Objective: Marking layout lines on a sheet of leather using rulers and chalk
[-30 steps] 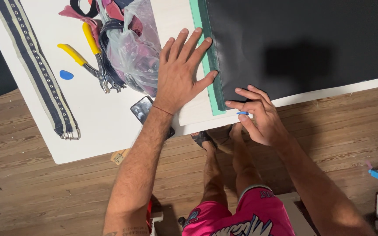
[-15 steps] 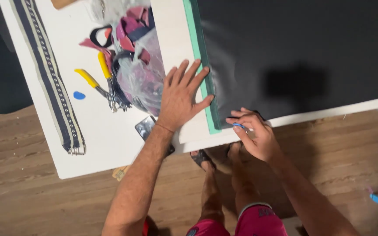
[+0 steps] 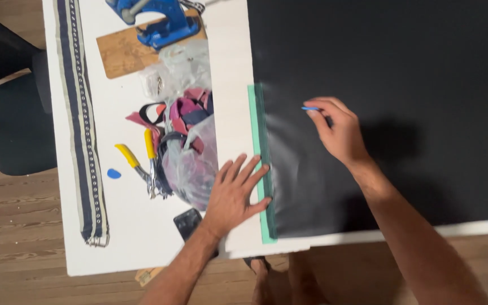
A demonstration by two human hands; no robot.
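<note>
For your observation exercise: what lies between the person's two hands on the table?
In the head view, only bare black sheet lies between the left hand and right hand.

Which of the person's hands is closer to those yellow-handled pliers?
The left hand, flat on the table edge just right of the yellow-handled pliers. The right hand is farther right, on the black sheet.

White table (image 3: 142, 248) over wood plank floor (image 3: 18, 237); dark chair (image 3: 18, 124) beside table's edge.
</note>
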